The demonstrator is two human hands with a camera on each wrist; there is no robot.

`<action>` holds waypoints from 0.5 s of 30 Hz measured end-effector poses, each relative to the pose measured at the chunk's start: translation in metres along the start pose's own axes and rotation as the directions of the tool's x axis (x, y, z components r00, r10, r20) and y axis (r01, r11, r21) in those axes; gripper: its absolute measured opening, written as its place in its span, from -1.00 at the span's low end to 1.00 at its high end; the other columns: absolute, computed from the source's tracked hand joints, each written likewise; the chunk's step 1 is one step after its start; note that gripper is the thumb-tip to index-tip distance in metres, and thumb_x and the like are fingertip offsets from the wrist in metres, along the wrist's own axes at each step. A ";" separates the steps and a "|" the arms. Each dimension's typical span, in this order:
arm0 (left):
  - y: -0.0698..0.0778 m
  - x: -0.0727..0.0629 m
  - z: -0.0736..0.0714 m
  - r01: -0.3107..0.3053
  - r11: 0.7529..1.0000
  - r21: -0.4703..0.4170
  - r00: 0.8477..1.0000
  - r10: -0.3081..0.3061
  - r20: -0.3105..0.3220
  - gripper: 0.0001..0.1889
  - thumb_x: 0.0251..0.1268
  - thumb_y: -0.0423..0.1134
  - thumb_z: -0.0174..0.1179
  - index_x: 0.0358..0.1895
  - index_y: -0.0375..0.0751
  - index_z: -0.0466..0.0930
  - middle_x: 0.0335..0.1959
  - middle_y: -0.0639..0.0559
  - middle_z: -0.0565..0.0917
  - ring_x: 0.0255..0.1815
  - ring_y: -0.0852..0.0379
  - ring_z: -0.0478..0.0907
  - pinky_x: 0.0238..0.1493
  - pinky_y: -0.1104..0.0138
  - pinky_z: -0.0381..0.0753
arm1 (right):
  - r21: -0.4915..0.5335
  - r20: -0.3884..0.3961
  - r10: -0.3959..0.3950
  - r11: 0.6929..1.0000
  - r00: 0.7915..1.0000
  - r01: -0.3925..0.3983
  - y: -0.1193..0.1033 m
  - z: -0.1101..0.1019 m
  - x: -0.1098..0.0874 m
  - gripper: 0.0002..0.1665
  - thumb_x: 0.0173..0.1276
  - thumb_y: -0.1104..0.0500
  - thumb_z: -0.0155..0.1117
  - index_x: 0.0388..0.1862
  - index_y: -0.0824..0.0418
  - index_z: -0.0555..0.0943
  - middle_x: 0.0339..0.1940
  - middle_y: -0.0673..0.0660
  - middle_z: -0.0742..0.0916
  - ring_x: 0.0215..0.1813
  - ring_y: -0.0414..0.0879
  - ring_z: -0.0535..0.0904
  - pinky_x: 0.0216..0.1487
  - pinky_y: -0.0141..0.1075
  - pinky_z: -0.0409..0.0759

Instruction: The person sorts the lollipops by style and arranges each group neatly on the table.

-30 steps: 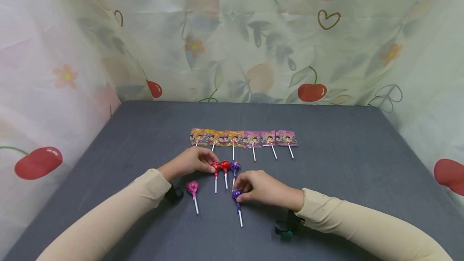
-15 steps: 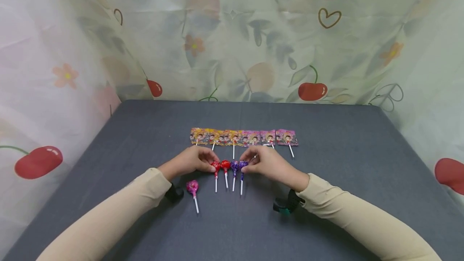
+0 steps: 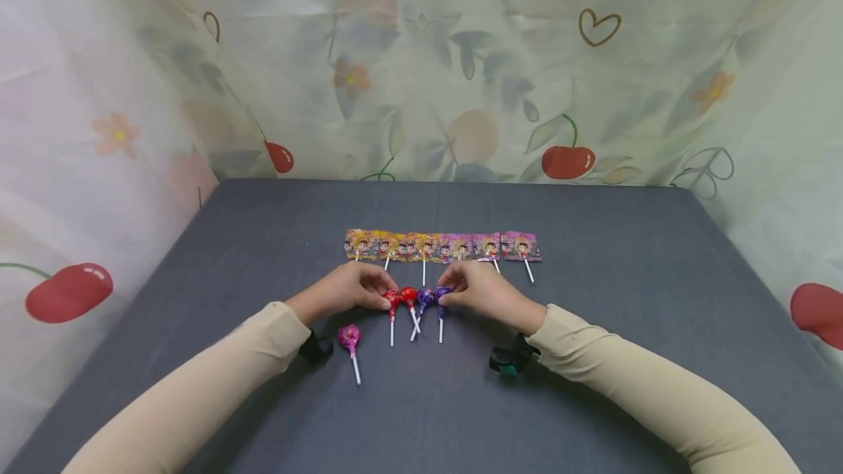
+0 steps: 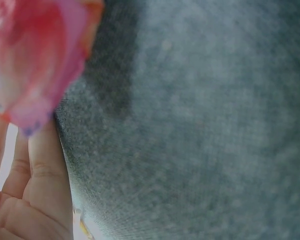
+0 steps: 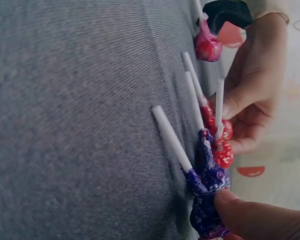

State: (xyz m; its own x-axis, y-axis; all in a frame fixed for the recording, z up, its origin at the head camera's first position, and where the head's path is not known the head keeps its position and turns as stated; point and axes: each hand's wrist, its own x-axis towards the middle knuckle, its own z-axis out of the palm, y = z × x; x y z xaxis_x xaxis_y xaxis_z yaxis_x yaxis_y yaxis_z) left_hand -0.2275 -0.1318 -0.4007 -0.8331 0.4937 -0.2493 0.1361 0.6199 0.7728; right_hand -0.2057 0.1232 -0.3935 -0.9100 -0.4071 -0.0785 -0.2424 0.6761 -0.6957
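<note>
Two red and two purple wrapped lollipops lie side by side, heads away from me, between my hands. My left hand [image 3: 345, 290] pinches the head of the outer red lollipop [image 3: 391, 298]. On the other end, my right hand [image 3: 490, 292] pinches the outer purple lollipop [image 5: 205, 207] between thumb and fingers. Between them are the inner red lollipop [image 3: 409, 295] and the inner purple lollipop [image 3: 425, 297], their sticks crossed. A pink lollipop [image 3: 349, 336] lies apart near my left wrist; its wrapper looms large and blurred in the left wrist view.
Behind the hands, a row of flat-packaged lollipops runs across the grey table [image 3: 593, 254]: orange packets [image 3: 394, 246] on the left, pink packets [image 3: 487, 246] on the right. A patterned curtain [image 3: 421, 79] hangs around the back and sides.
My right hand has carried the outer purple lollipop forward to the end of the row. The inner purple lollipop's stick has swung left across the inner red one's. My left hand stays in place.
</note>
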 end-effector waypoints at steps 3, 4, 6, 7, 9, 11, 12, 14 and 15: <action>0.000 0.000 0.000 0.009 1.000 0.001 1.000 -0.009 -0.001 -0.77 0.12 -0.30 0.41 -0.13 -0.18 0.70 -0.37 0.05 0.66 -0.35 0.20 0.52 -0.29 0.36 0.53 | -0.010 0.000 -0.004 1.000 1.000 0.004 0.000 0.001 0.000 -0.80 0.17 0.20 0.47 -0.23 0.22 0.69 -0.36 0.04 0.72 -0.31 -0.20 0.60 -0.23 -0.33 0.57; 0.000 0.001 0.000 0.012 1.000 0.002 1.000 -0.012 -0.001 -0.77 0.12 -0.30 0.41 -0.13 -0.18 0.70 -0.37 0.05 0.66 -0.35 0.20 0.52 -0.29 0.36 0.53 | -0.012 0.000 -0.005 1.000 1.000 0.005 0.000 0.002 0.000 -0.80 0.17 0.20 0.47 -0.23 0.22 0.69 -0.36 0.03 0.72 -0.31 -0.21 0.59 -0.23 -0.33 0.57; -0.001 0.001 0.000 0.024 1.000 -0.002 1.000 -0.024 -0.004 -0.77 0.11 -0.30 0.41 -0.13 -0.16 0.70 -0.37 0.06 0.65 -0.35 0.19 0.51 -0.29 0.36 0.52 | -0.019 -0.003 -0.013 1.000 1.000 0.013 0.000 0.003 0.000 -0.79 0.17 0.21 0.47 -0.23 0.24 0.69 -0.37 0.04 0.72 -0.32 -0.21 0.60 -0.23 -0.34 0.57; -0.001 0.001 0.000 0.020 1.000 0.001 1.000 -0.020 -0.002 -0.77 0.12 -0.30 0.41 -0.13 -0.17 0.70 -0.37 0.06 0.65 -0.35 0.19 0.51 -0.29 0.36 0.53 | -0.023 -0.006 -0.018 1.000 1.000 0.018 0.000 0.003 0.000 -0.79 0.16 0.21 0.47 -0.23 0.24 0.69 -0.37 0.04 0.73 -0.32 -0.21 0.60 -0.23 -0.34 0.57; -0.001 0.002 0.000 0.026 1.000 -0.003 1.000 -0.026 -0.002 -0.77 0.12 -0.30 0.41 -0.13 -0.16 0.70 -0.37 0.06 0.65 -0.35 0.19 0.51 -0.29 0.36 0.53 | -0.033 -0.013 -0.026 0.999 1.000 0.025 -0.001 0.003 0.000 -0.79 0.16 0.21 0.47 -0.23 0.24 0.70 -0.37 0.04 0.73 -0.31 -0.21 0.61 -0.23 -0.34 0.58; -0.001 0.002 0.000 0.025 1.000 -0.004 1.000 -0.025 -0.001 -0.77 0.11 -0.29 0.41 -0.13 -0.16 0.70 -0.37 0.06 0.65 -0.35 0.19 0.51 -0.29 0.35 0.53 | -0.051 -0.021 -0.038 0.998 0.999 0.037 -0.001 0.004 0.000 -0.80 0.16 0.22 0.47 -0.24 0.25 0.70 -0.38 0.04 0.74 -0.32 -0.21 0.62 -0.23 -0.34 0.58; -0.001 0.002 0.000 0.023 1.000 -0.003 1.000 -0.023 0.000 -0.77 0.12 -0.29 0.41 -0.13 -0.16 0.70 -0.37 0.06 0.65 -0.35 0.19 0.51 -0.29 0.35 0.53 | -0.062 -0.024 -0.047 0.997 0.999 0.045 -0.001 0.004 0.000 -0.80 0.16 0.22 0.47 -0.24 0.25 0.70 -0.39 0.04 0.74 -0.32 -0.21 0.62 -0.24 -0.35 0.59; -0.001 0.002 0.000 0.023 1.000 -0.005 1.000 -0.023 0.002 -0.77 0.11 -0.29 0.41 -0.13 -0.15 0.70 -0.37 0.06 0.65 -0.35 0.19 0.51 -0.29 0.35 0.53 | -0.079 -0.029 -0.058 0.995 0.998 0.056 -0.001 0.004 -0.001 -0.81 0.16 0.22 0.46 -0.25 0.25 0.70 -0.40 0.04 0.74 -0.33 -0.22 0.62 -0.26 -0.35 0.58; -0.001 0.001 0.000 0.020 1.000 -0.005 1.000 -0.020 0.003 -0.77 0.11 -0.28 0.41 -0.13 -0.15 0.70 -0.38 0.06 0.65 -0.35 0.18 0.51 -0.29 0.35 0.53 | -0.083 -0.031 -0.061 0.995 0.998 0.058 -0.001 0.004 -0.001 -0.81 0.16 0.22 0.47 -0.25 0.25 0.70 -0.41 0.04 0.74 -0.33 -0.22 0.62 -0.26 -0.35 0.58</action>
State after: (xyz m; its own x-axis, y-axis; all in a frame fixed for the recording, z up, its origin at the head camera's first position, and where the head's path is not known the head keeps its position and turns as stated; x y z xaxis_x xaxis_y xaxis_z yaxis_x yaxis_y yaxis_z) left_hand -0.2288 -0.1320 -0.4023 -0.8341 0.4830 -0.2663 0.1169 0.6267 0.7705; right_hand -0.2032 0.1202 -0.3959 -0.9036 -0.4283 -0.0134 -0.3223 0.6999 -0.6374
